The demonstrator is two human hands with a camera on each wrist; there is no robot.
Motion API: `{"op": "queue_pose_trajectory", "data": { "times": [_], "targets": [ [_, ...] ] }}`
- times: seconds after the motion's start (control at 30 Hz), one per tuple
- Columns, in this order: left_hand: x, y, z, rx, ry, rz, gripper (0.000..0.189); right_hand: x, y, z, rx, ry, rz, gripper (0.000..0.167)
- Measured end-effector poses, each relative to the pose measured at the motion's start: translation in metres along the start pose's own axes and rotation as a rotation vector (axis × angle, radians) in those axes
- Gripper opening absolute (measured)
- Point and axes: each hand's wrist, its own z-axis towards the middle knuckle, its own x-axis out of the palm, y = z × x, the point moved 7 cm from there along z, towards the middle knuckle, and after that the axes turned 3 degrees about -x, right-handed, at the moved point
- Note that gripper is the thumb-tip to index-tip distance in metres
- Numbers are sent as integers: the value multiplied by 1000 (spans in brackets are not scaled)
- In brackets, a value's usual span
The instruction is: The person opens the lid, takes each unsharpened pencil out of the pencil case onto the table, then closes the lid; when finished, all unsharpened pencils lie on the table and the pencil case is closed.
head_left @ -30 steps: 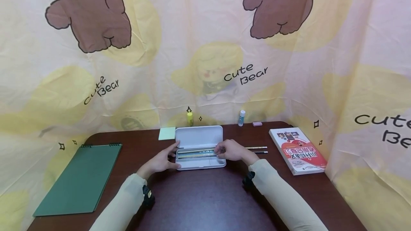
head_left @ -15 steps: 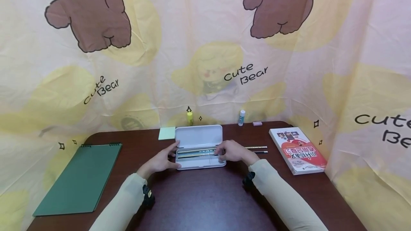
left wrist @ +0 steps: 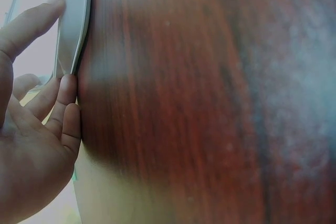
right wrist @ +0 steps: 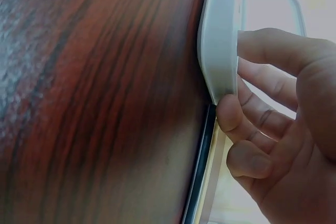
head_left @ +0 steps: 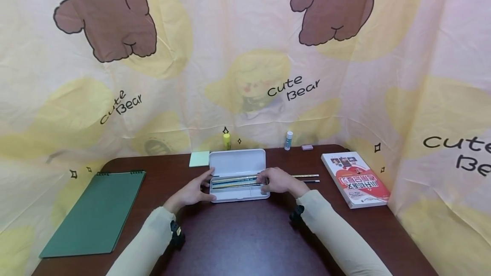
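Pink-and-yellow curtain [head_left: 215, 33] with 2 brown cartoon bears [head_left: 119, 20] behind a glossy, dark red-brown table [head_left: 245, 237].

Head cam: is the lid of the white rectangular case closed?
No, the lid stands open at the back of the white rectangular case, baring slim pencil-like sticks inside.

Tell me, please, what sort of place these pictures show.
Probably a study desk, perhaps in a curtained-off corner: an open pencil case and a thick book lie on it, and bear-print cloth hangs behind.
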Motion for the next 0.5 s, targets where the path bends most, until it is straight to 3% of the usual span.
{"op": "queue_pose_trajectory", "data": {
  "times": [0.5],
  "targets": [
    [-1, 0, -1, -11, -14, 0, 104, 2, 1, 2, 22, 13, -68, 22]
  ]
}}
